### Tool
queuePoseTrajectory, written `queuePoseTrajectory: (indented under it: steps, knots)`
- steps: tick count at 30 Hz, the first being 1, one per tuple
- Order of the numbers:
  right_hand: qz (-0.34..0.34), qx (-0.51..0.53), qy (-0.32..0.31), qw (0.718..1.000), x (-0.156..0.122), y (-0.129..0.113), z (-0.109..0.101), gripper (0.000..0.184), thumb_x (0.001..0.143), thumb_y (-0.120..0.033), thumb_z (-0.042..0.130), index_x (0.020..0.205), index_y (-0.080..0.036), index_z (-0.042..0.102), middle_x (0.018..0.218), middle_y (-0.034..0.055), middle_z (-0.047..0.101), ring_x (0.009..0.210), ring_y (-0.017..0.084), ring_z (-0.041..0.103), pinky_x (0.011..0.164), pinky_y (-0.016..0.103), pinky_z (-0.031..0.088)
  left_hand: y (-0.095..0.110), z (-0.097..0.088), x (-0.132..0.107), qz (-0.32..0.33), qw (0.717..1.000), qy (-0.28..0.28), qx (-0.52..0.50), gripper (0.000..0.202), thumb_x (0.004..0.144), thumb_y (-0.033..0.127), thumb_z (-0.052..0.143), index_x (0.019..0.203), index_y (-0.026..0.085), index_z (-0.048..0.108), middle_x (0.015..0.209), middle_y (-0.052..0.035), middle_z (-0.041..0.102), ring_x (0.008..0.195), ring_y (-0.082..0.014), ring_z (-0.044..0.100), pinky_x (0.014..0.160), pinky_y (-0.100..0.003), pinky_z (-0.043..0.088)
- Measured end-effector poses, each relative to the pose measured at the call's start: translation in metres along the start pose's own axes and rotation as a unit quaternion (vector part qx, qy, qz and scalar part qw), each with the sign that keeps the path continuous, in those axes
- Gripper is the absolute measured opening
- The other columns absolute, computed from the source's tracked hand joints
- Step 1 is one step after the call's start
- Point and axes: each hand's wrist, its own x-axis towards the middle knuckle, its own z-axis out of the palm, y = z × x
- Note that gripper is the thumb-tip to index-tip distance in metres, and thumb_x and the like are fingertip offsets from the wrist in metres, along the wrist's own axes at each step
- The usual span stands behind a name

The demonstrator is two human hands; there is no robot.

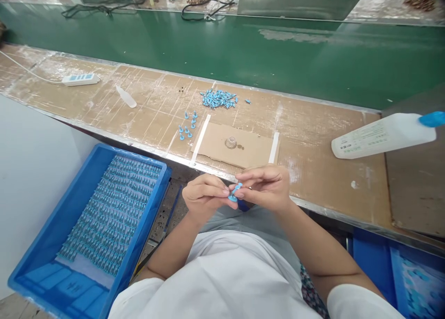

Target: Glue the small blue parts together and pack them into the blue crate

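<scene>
Here we are: the left hand (pixel 205 194) has its fingertips together on a blue piece (pixel 232 199), pinching it near the round base, just this side of the bench (pixel 309 166). The right hand (pixel 267 188) meets it from the other side, thumb by the upper end; whether those fingers clamp it, I can't tell. Beyond the grip, a small cup (pixel 230 143) sits on cardboard (pixel 213 140), with a blue heap (pixel 218 98) farther off. Left of the grip, a tub (pixel 64 289) holds rows of pieces (pixel 111 212).
</scene>
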Motion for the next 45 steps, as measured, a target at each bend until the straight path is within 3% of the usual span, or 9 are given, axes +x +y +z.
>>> queuePoseTrajectory:
  steps: [4, 9, 16, 26, 36, 45]
  knots:
    - [-0.052, 0.002, -0.023, 0.998, -0.001, 0.003, -0.001, 0.041, 0.069, -0.011, 0.081, 0.106, -0.024, 0.072, 0.072, 0.0003, 0.075, 0.061, 0.016, 0.071, 0.058, 0.023, 0.059, 0.010, -0.007, 0.002, 0.031, 0.997, -0.053, 0.054, 0.042, 0.061, 0.011, 0.085, 0.097, 0.031, 0.076, 0.082, -0.0010, 0.074, 0.071, -0.0171, 0.071, 0.061, -0.028, 0.061]
    - [-0.027, 0.029, -0.027, 0.999, -0.001, -0.003, 0.002, 0.047, 0.066, -0.005, 0.079, 0.107, -0.026, 0.071, 0.068, -0.0020, 0.073, 0.056, 0.013, 0.068, 0.055, 0.022, 0.057, 0.017, -0.010, 0.003, -0.005, 0.996, -0.068, 0.056, 0.038, 0.062, 0.011, 0.084, 0.094, 0.031, 0.076, 0.081, -0.0021, 0.075, 0.069, -0.0182, 0.072, 0.060, -0.028, 0.061]
    - [0.066, 0.011, 0.009, 0.998, 0.000, -0.019, 0.016, 0.039, 0.063, -0.013, 0.082, 0.101, -0.019, 0.073, 0.056, -0.0022, 0.068, 0.047, 0.011, 0.062, 0.049, 0.019, 0.054, 0.021, -0.008, 0.000, -0.021, 0.998, -0.011, 0.052, 0.027, 0.062, 0.012, 0.085, 0.084, 0.027, 0.077, 0.079, -0.0026, 0.073, 0.067, -0.0163, 0.071, 0.062, -0.028, 0.061]
    - [0.114, 0.054, 0.016, 0.992, 0.000, -0.022, 0.026, 0.031, 0.062, -0.013, 0.082, 0.091, -0.017, 0.074, 0.058, -0.0003, 0.070, 0.050, 0.014, 0.067, 0.051, 0.021, 0.058, 0.031, -0.006, -0.002, -0.034, 0.999, 0.011, 0.021, 0.028, 0.063, 0.005, 0.082, 0.084, 0.023, 0.077, 0.081, -0.0026, 0.072, 0.071, -0.0173, 0.072, 0.064, -0.029, 0.061]
    - [0.087, 0.063, 0.015, 0.994, -0.001, -0.022, 0.032, 0.028, 0.058, -0.015, 0.086, 0.082, -0.018, 0.073, 0.059, 0.0015, 0.071, 0.050, 0.018, 0.069, 0.049, 0.023, 0.060, 0.048, -0.004, -0.001, -0.033, 0.998, 0.010, 0.061, 0.026, 0.063, 0.017, 0.085, 0.087, 0.027, 0.078, 0.081, -0.0024, 0.073, 0.070, -0.0174, 0.072, 0.064, -0.028, 0.062]
    - [0.084, 0.053, -0.006, 0.995, 0.000, -0.021, 0.037, 0.024, 0.066, -0.015, 0.082, 0.088, -0.019, 0.073, 0.062, 0.0010, 0.073, 0.054, 0.017, 0.071, 0.053, 0.022, 0.061, 0.054, -0.009, -0.001, -0.034, 0.998, 0.020, 0.054, 0.026, 0.062, 0.013, 0.084, 0.084, 0.025, 0.078, 0.081, -0.0026, 0.072, 0.071, -0.0183, 0.072, 0.066, -0.030, 0.063]
